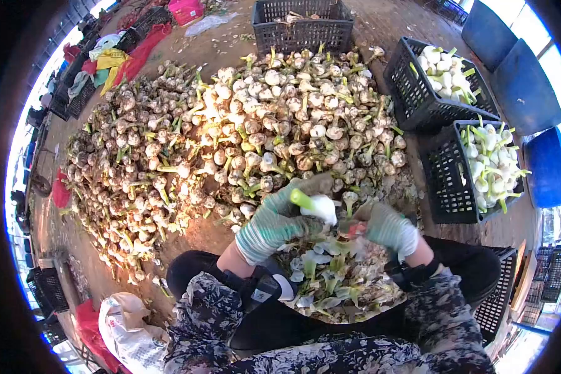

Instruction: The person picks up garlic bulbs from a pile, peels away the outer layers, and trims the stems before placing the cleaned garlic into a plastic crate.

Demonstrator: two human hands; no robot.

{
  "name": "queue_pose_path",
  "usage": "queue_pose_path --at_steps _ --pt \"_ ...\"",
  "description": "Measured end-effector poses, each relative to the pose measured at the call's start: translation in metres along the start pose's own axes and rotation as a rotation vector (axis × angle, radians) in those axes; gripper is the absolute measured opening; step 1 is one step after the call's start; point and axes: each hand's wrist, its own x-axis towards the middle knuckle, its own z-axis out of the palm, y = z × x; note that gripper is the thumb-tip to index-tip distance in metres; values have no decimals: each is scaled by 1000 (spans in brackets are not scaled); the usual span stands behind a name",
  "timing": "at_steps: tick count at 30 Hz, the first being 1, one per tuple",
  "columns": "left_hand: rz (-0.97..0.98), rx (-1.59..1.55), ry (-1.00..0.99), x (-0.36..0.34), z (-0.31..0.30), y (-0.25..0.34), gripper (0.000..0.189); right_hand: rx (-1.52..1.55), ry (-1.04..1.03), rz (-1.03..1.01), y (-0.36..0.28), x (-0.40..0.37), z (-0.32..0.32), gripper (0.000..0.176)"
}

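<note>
My left hand (273,221), in a green-and-white striped glove, grips a garlic bulb (321,209). The bulb is white and peeled, with a short green stem pointing up and left. Just right of the bulb is my right hand (383,227), gloved the same way and somewhat blurred. Its fingers are closed round a small red object (357,229), whose kind I cannot make out. Stripped skins and leaf scraps (330,274) lie in a heap below both hands, between my legs. Beyond the hands spreads a large pile of unpeeled garlic (274,118) with dirty skins and cut stems.
At the right stand two black crates of clean white garlic, a nearer crate (445,181) and a farther crate (411,100). Another black crate (302,34) is behind the pile. Blue panels (523,81) line the right side. A white sack (128,330) lies at lower left.
</note>
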Motion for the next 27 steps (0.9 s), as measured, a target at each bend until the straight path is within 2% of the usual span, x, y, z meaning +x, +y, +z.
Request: queue_pose_path --at_steps 1,3,6,8,9,10,11,13,15,17,18,20,21,23,24,25,27 --pt "-2 2 -3 -1 0 0 75 40 104 -124 2 -3 -6 31" --pt "44 20 49 -1 3 4 75 348 317 -474 17 8 -3 47" --pt "53 21 22 0 7 5 73 302 259 -458 -32 -11 -19 48" --pt "40 32 7 -3 5 6 72 351 206 -410 -33 0 -14 46" --pt "-40 -51 24 -7 3 6 72 397 152 -363 -33 4 -12 43" --pt "-119 -134 42 -9 1 7 73 624 186 -477 -35 2 -6 36" --pt "-119 -132 43 -10 1 9 73 625 186 -479 -37 -2 -6 36" --pt "-106 -185 27 -12 2 16 72 1078 -115 -198 -51 -16 -12 32" --pt "-140 -185 37 -11 0 13 71 1073 -109 -199 -39 -15 -10 30" --pt "-146 -179 60 -8 -6 2 69 820 93 -485 -27 -16 -10 28" --pt "-147 -179 59 -8 -5 2 69 820 94 -484 -28 -16 -10 28" --pt "-93 -145 63 -7 -2 5 67 146 508 -860 -34 -17 -10 27" --pt "-93 -145 62 -6 0 9 67 146 509 -861 -42 -21 -14 27" --pt "-59 -134 -8 -6 5 15 55 448 161 -493 -58 -32 -22 27" --pt "-58 -133 -7 -6 4 14 55 641 129 -407 -59 -29 -19 30" --pt "-47 -185 -7 -6 2 12 55 640 128 -410 -60 -32 -19 30" --pt "-37 -236 -9 -4 2 11 55 716 148 -250 -65 -44 -22 30"
